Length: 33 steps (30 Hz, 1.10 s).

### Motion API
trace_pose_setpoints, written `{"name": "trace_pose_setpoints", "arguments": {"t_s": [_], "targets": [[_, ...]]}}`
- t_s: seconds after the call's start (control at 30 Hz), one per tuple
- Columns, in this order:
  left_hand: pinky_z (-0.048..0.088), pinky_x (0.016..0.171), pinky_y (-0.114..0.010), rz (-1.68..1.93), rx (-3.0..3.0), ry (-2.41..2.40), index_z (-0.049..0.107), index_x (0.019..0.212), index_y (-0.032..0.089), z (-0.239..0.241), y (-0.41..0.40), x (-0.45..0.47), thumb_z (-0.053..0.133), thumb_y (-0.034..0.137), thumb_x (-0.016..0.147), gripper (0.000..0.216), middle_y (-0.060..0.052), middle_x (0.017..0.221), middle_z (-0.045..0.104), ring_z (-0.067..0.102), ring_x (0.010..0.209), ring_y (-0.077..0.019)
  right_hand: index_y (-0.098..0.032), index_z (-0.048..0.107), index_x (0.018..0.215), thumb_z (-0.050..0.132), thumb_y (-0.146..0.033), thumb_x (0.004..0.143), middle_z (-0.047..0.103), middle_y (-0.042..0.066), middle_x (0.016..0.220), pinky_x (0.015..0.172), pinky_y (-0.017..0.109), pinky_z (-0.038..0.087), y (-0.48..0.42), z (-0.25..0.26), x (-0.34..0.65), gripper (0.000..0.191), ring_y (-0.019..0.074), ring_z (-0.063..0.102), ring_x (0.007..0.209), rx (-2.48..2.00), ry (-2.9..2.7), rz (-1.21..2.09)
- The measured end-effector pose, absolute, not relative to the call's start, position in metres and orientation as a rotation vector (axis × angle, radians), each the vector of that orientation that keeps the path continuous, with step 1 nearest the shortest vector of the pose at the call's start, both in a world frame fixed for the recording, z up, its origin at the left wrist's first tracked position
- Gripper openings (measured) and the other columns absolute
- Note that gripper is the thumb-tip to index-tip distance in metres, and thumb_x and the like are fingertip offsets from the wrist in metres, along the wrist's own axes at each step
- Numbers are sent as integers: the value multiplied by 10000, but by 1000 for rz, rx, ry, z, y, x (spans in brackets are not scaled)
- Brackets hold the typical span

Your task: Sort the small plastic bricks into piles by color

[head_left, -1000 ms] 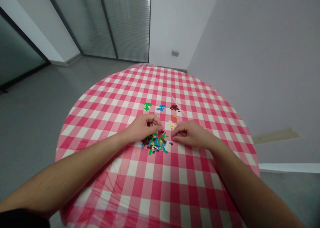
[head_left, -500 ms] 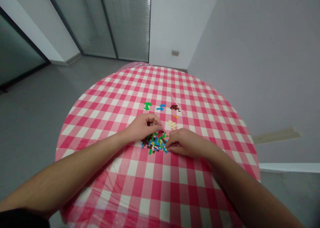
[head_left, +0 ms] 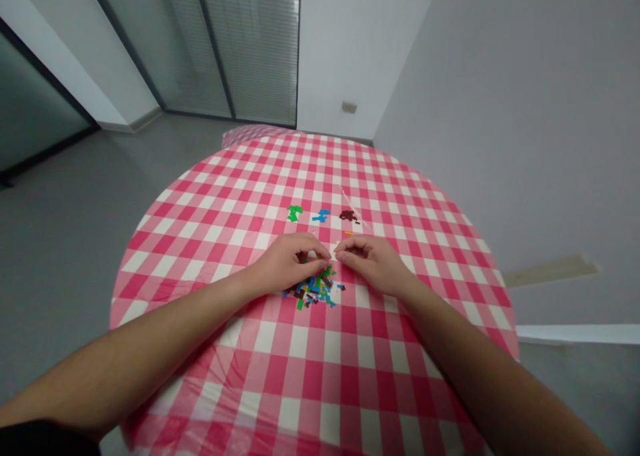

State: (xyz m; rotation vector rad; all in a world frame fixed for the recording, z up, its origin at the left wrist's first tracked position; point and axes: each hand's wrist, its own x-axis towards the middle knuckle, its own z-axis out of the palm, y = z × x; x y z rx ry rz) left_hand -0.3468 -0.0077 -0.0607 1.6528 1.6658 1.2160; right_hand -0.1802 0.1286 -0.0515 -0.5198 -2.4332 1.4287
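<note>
A mixed pile of small toy building bricks (head_left: pixel 316 292) in green, blue and dark brown lies on the checked tablecloth. Over the pile's far left part is my left hand (head_left: pixel 293 263), thumb and fingers pinched together. My right hand (head_left: pixel 375 263) faces it just beyond the pile, also in a pinch, its fingertips close to the left ones. Whatever either pinch holds is too small to make out. Beneath the right hand, the cream bricks are mostly hidden. A yellow brick (head_left: pixel 349 233) shows just past its fingers.
Farther off on the round table (head_left: pixel 320 363) lie separate groups of green bricks (head_left: pixel 294 213), blue bricks (head_left: pixel 321 215) and dark brown bricks (head_left: pixel 347 215). A glass partition (head_left: pixel 250 49) and a white wall (head_left: pixel 360 49) stand behind the table.
My right hand has moved away from the pile's right side, up to beside my left fingertips, and now covers most of the cream bricks. My left hand has shifted slightly right.
</note>
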Motion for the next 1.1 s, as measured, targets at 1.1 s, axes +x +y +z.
{"name": "trace_pose_setpoints", "arguments": {"t_s": [1.1], "targets": [[432,661,-248,1149,1693,1649,693,863,194,-64,-6,-351,597,284,908,138,-7,783,645,570,699,-128,-171,736,848,683,-388,811,634,20,645,504,242,403,125,-55,-178,227,119,521,553,-455,-2393,1443]]}}
